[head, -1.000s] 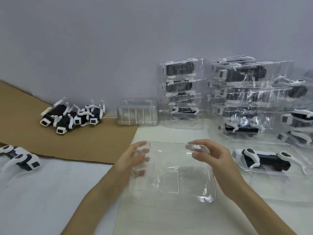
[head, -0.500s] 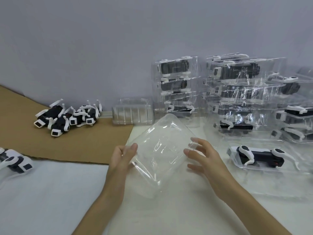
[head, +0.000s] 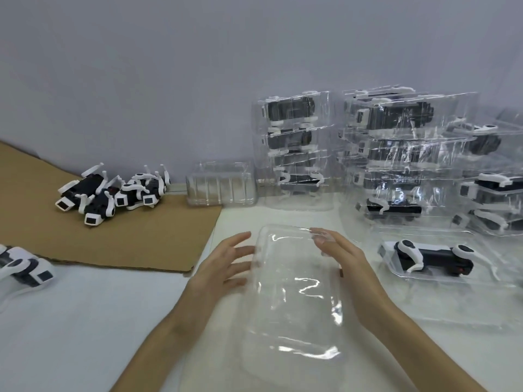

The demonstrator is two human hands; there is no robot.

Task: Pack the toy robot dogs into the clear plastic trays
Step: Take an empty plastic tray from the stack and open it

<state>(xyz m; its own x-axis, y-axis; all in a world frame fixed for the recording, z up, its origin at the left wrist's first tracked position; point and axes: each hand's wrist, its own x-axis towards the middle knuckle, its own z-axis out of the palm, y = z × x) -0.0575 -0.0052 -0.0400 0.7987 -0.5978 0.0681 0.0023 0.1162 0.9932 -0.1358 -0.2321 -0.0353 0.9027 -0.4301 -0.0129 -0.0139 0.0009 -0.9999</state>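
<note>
Clear tray point(head: 294, 292) lay flat on table point(head: 85, 321), glare-streaked.
Left hand point(head: 223, 267) splayed against left edge; right hand point(head: 348, 264) gripped right rim; cardboard point(head: 113, 244) apart.

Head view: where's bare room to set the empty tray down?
Free: white table left of the left hand, nearer than the cardboard; also bare cardboard in front of the dog pile. Crowded: right side, with packed tray stacks and one filled tray. Right hand holds the empty tray.

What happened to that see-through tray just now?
The empty tray was tipped up half a second ago; now it lies flat, lengthwise, between the left hand, touching its side, and the right hand, holding its far corner. The loose toy dogs and packed stacks stayed put.
</note>
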